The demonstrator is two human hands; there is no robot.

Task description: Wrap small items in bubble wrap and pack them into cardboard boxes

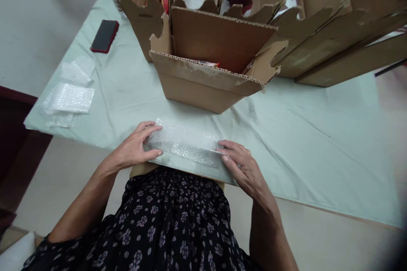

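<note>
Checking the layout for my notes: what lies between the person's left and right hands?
In the head view, bubble wrap lies on the pale green cloth, spanning from the left hand to the right hand.

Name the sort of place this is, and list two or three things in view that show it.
Probably a small indoor packing workplace: open cardboard boxes stand on a cloth-covered table, pieces of bubble wrap lie to the left, and the left hand and right hand are at another bubble-wrap sheet.

Glossy, bumpy plastic bubble wrap (187,140), matt cardboard box (193,87), creased tablecloth (305,148).
</note>
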